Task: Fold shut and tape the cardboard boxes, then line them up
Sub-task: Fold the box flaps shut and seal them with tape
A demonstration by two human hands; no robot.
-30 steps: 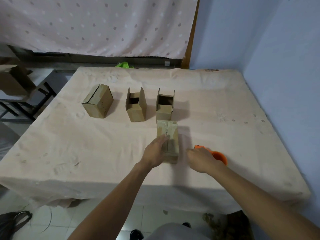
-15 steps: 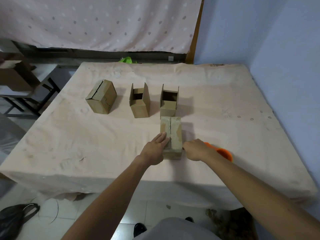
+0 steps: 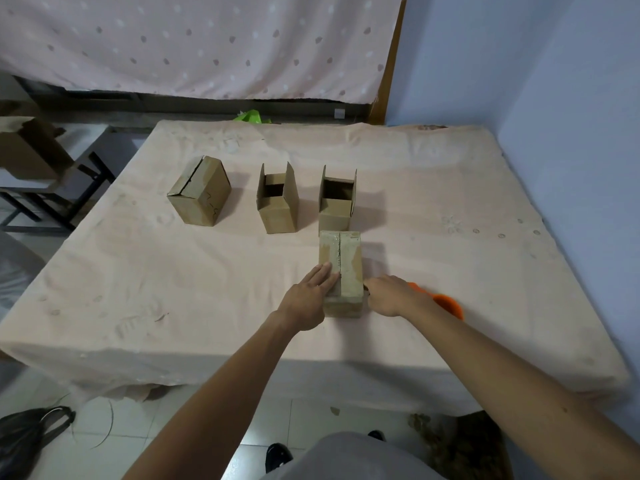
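Observation:
The near cardboard box (image 3: 348, 261) lies closed on the table, with tape along its top seam. My left hand (image 3: 308, 299) rests flat on its top left edge, fingers straight and together. Curled against the box's lower right side is my right hand (image 3: 388, 299); what its fingers hold is hidden. Behind my right wrist lies an orange tape dispenser (image 3: 446, 303). In a row behind stand three more boxes: a closed one (image 3: 199, 192) turned at an angle on the left, and two with flaps up (image 3: 277, 202) (image 3: 336, 202).
The cloth-covered table (image 3: 450, 202) meets a blue wall on the right. Its front edge runs just below my hands. A metal stand with a larger cardboard box (image 3: 27, 150) is off to the left. A black bag (image 3: 24, 438) lies on the floor.
My right hand has moved left, off the orange dispenser, to the right side of the near box. My left hand stays on the box's top. The dispenser has stayed in place.

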